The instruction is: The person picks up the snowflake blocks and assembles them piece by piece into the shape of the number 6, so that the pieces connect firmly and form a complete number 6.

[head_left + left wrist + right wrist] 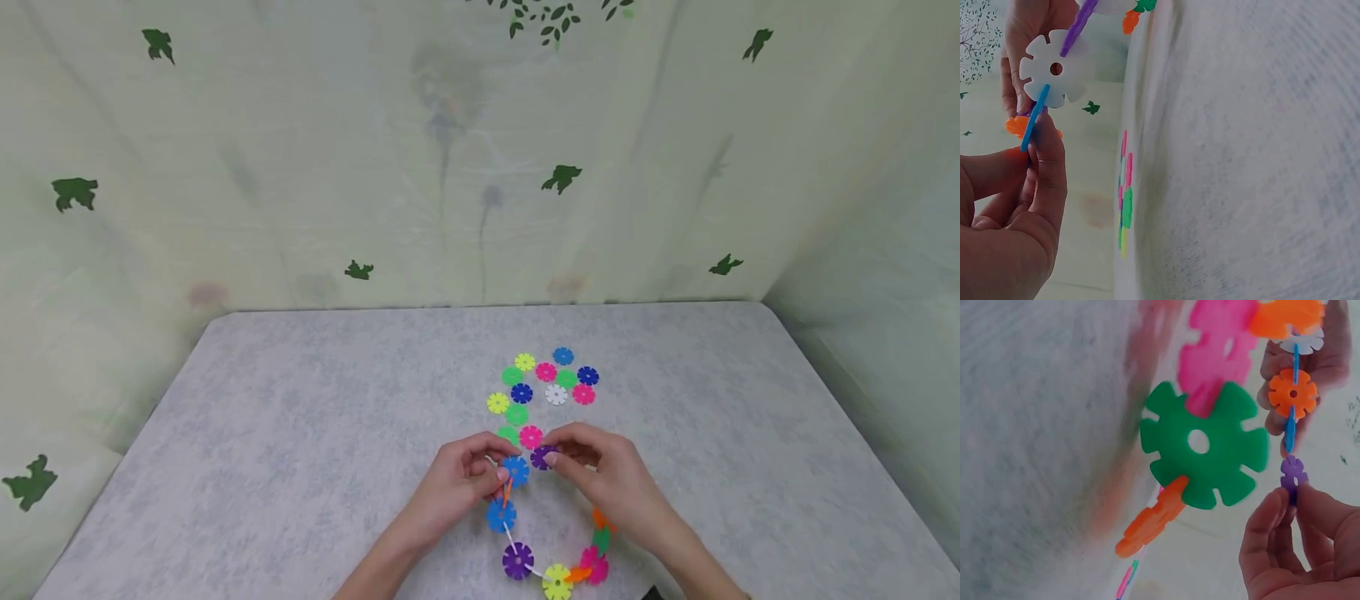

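Observation:
My left hand [471,471] pinches a blue snowflake disc [515,472] at one end of a chain of slotted plastic discs. Between finger and thumb of my right hand [613,477] is a purple snowflake disc [543,457]; in the right wrist view this purple disc [1293,470] is close to the blue disc's edge [1290,431]. Whether they touch, I cannot tell. The chain curves toward me through a second purple disc [518,561], a yellow disc [557,582] and a pink disc [595,565], then up to a green disc [1204,444] and an orange disc [1150,519] by my right wrist.
Several loose discs, among them a white one [556,394] and a pink one [531,437], lie flat on the grey table [315,433] beyond my hands. A pale curtain [300,167] with green leaf shapes hangs behind the table and along its sides.

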### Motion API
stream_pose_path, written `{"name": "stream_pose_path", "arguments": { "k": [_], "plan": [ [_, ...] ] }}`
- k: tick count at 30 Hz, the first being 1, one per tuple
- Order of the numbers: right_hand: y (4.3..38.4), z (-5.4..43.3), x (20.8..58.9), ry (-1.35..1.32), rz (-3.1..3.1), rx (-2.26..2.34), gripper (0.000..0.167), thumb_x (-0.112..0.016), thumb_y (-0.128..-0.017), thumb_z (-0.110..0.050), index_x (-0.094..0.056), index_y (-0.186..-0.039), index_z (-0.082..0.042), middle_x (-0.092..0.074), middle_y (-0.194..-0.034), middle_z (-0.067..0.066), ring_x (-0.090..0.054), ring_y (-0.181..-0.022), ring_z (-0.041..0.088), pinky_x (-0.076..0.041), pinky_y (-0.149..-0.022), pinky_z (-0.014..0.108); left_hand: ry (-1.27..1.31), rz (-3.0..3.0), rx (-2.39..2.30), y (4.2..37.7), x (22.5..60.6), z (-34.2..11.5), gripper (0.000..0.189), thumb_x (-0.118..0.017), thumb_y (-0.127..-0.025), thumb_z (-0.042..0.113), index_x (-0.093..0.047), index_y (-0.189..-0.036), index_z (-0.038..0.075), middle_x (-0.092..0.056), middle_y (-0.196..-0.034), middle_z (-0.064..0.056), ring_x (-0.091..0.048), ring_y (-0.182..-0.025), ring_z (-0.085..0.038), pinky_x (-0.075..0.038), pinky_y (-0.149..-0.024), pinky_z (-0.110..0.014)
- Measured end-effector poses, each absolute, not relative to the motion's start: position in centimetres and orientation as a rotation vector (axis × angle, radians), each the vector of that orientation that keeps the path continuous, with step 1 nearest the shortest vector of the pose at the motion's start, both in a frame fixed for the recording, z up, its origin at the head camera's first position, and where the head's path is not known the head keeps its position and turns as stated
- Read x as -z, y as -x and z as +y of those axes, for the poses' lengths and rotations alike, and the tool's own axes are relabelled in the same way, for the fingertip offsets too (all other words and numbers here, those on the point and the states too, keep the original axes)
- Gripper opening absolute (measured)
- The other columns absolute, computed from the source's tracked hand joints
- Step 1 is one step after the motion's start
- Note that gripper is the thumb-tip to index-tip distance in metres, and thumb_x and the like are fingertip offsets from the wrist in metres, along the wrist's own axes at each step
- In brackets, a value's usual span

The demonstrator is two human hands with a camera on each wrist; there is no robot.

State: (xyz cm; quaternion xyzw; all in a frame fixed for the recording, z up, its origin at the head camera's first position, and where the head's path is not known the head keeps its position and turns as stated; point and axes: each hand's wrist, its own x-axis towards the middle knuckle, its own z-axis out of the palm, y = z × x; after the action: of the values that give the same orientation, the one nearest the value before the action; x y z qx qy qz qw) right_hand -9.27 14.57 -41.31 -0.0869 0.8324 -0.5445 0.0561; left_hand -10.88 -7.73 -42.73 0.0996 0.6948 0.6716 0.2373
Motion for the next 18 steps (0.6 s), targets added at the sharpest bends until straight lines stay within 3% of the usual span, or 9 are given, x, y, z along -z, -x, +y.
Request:
{"name": "stream_pose_path", "arguments": {
  "k": [8,18],
  "plan": [
    [8.88,14.44,41.67,0.412,2.649,1.648,0.02,-0.07,-0.091,-0.01,-0.073,-0.099,-0.028,-0.067,-0.094,-0.013,-0.064,-0.086,0.01,-0.055,-0.079,0.033,-0.277,1.858,-1.85,10.73,42.92,-7.6,0.021,-0.06,-0.095,0.0,-0.067,-0.114,0.004,-0.065,-0.084,-0.009,-0.058,-0.069,-0.016,-0.051,-0.065,-0.024],
    [8.9,14.18,41.58,0.428,2.654,1.652,0.02,-0.071,-0.089,-0.008,-0.075,-0.099,-0.025,-0.066,-0.094,-0.015,-0.063,-0.087,0.009,-0.055,-0.081,0.033,-0.257,1.826,-1.877,10.72,42.53,-7.57,0.023,-0.058,-0.095,-0.001,-0.063,-0.117,0.0,-0.063,-0.087,-0.009,-0.057,-0.07,-0.016,-0.05,-0.066,-0.023]
  ]
}}
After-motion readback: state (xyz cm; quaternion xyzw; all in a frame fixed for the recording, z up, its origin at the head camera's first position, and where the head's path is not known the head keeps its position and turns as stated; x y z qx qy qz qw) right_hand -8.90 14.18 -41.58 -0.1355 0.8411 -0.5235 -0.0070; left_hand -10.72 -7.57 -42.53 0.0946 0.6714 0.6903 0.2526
